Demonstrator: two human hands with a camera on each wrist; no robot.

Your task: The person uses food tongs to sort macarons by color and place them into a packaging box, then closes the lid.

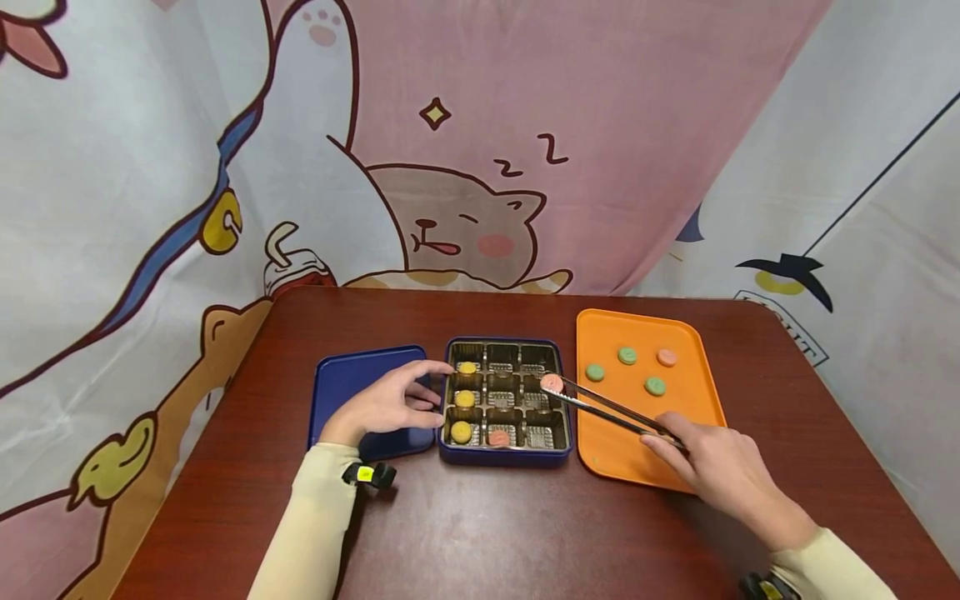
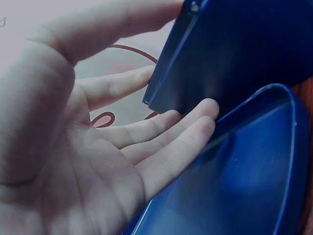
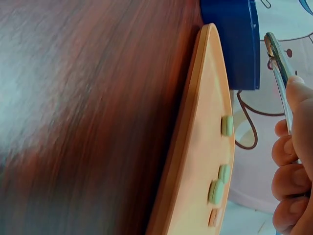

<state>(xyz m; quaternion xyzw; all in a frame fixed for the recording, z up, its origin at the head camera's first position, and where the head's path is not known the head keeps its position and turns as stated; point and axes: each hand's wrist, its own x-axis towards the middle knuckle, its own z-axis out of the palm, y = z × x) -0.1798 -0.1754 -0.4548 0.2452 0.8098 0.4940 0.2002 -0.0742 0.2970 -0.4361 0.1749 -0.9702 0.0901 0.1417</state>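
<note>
My right hand [image 1: 723, 467] grips metal tongs [image 1: 611, 410]. Between the tips of the tongs sits a pink round sweet [image 1: 552, 383], over the right side of the blue box [image 1: 506, 457]. My left hand [image 1: 390, 402] touches the box's left side with thumb and index finger, the other fingers extended over the blue lid [image 2: 244, 171]. Inside the box is a divided tray whose left column holds yellow round sweets [image 1: 461, 432]. Another pink sweet [image 1: 498, 437] lies in the front middle compartment. In the right wrist view the tongs' tips [image 3: 270, 41] appear beyond the box.
An orange tray [image 1: 622, 454] stands right of the box, bearing several green sweets [image 1: 656, 386] and one pink sweet [image 1: 666, 357]. Left of the box lies the blue lid [image 1: 337, 387]. A printed cloth [image 1: 637, 125] hangs behind the brown table [image 1: 480, 533].
</note>
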